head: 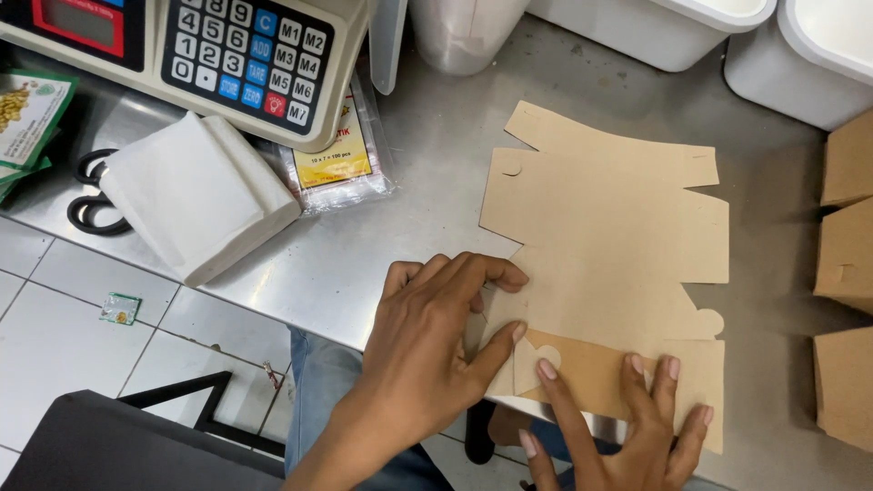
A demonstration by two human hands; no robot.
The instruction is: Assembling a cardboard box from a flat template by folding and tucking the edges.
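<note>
**A:** so what are we looking at here? We see a flat brown cardboard box blank lying on the steel table, centre-right of the frame, running down to the table's near edge at the bottom.

**B:** yep, and it's not folded up yet. We can make out notched flaps along the top edge, a small half-round tab cut at its upper left, and a rounded tab sticking out on the right side lower down. Plain kraft colour, no print that we can see. The bottom strip looks a shade darker, like a flap folded over, with a pale rounded cutout near the fingers.

**A:** hands? We've got the left hand flat on the blank's lower-left corner, fingers spread and pressing down, thumb stretched toward that cutout.

**B:** and the right hand at the bottom edge, fingers fanned out flat on the darker strip. No pinching grip on either one, just open palms pressing.

**A:** around it: a weighing scale upper left, a white paper stack below it, black scissors at far left, white tubs along the top.
</note>
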